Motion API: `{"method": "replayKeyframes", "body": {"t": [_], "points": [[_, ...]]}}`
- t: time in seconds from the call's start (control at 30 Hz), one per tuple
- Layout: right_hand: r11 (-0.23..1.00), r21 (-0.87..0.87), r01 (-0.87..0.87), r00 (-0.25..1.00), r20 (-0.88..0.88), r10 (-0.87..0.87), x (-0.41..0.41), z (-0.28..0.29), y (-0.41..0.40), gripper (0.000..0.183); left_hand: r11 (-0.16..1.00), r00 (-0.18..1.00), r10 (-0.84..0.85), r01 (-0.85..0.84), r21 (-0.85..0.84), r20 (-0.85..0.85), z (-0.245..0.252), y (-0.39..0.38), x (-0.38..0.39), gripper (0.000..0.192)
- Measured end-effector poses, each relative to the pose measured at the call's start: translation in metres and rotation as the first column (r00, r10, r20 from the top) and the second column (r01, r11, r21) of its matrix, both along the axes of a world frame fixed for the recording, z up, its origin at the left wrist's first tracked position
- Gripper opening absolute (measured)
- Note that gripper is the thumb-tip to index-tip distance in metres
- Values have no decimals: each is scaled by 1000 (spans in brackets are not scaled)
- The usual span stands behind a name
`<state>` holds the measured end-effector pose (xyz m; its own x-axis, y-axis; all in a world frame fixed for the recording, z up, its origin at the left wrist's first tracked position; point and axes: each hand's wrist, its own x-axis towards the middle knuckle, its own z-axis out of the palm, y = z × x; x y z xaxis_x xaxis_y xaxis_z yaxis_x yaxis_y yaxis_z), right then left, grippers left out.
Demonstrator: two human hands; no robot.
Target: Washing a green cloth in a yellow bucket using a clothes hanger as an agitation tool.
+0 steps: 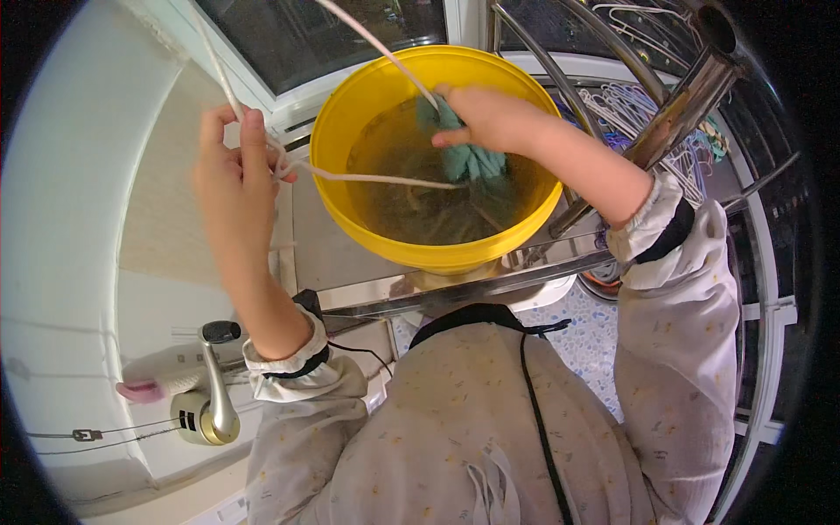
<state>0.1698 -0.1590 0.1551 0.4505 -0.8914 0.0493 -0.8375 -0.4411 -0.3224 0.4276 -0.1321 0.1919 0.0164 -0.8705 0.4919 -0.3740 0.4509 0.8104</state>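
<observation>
A yellow plastic bucket (426, 254) of murky water (394, 203) stands in front of me. My right hand (492, 118) reaches over its far right side and grips a wet green cloth (476, 161), whose lower folds hang into the water. A white rope (384, 177) runs from my left hand (236, 164) across the near rim side of the opening and down to the water beside the cloth. My left hand, left of the bucket, pinches this rope between thumb and fingers. Another stretch of rope comes down from above and meets the cloth at my right fingers.
Steel rails (682, 111) slant close to my right forearm, and a rail (472, 289) crosses before my waist. Clothes hangers (623, 111) are heaped at the right. A hand-crank winch (220, 420) with cables is fixed at the left wall. Window glass (328, 39) stands behind the bucket.
</observation>
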Motion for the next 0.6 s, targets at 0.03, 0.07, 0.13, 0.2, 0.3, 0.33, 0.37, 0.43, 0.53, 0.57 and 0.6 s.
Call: {"method": "replayKeyframes", "body": {"t": [0.03, 0.07, 0.13, 0.2, 0.3, 0.33, 0.37, 0.43, 0.53, 0.57, 0.6], "points": [[985, -157, 72, 997, -14, -75, 0, -1, -1, 47, 1000, 1000, 0, 0, 0, 2, -2, -1, 0, 21], [940, -311, 138, 988, -16, -150, -1, -2, -3, 46, 999, 999, 39, -39, 15, -20, -4, -2, -1, 22], [910, -378, 168, 985, 34, -168, -1, -1, -8, 44, 997, 996, 77, -76, 31, -41, -4, -2, -2, 22], [874, -443, 202, 979, 84, -184, -4, -2, -12, 42, 992, 989, 118, -114, 48, -89, -4, -2, -6, 24], [842, -460, 283, 958, 176, -226, -10, -8, -14, 41, 990, 990, 128, -125, 61, -53, -4, -3, -5, 24], [832, -451, 322, 941, 246, -231, -13, -10, -13, 39, 990, 990, 128, -125, 60, -51, -6, -4, -4, 24], [822, -440, 362, 919, 316, -236, -14, -10, -12, 37, 983, 985, 169, -165, 83, -39, -10, -5, -2, 23], [796, -424, 432, 892, 331, -307, -10, -6, -11, 36, 973, 978, 209, -205, 103, -24, -14, -7, 0, 23], [692, -509, 511, 852, 406, -331, -8, 1, -12, 32, 974, 977, 215, -213, 83, -14, -19, -8, 1, 23], [607, -599, 522, 845, 460, -272, -8, 4, -12, 30, 978, 977, 207, -206, 35, -49, -21, -9, 1, 24], [610, -599, 519, 847, 459, -269, -2, 12, -6, 30, 978, 975, 206, -207, -11, -86, -22, -10, 3, 25]]}}
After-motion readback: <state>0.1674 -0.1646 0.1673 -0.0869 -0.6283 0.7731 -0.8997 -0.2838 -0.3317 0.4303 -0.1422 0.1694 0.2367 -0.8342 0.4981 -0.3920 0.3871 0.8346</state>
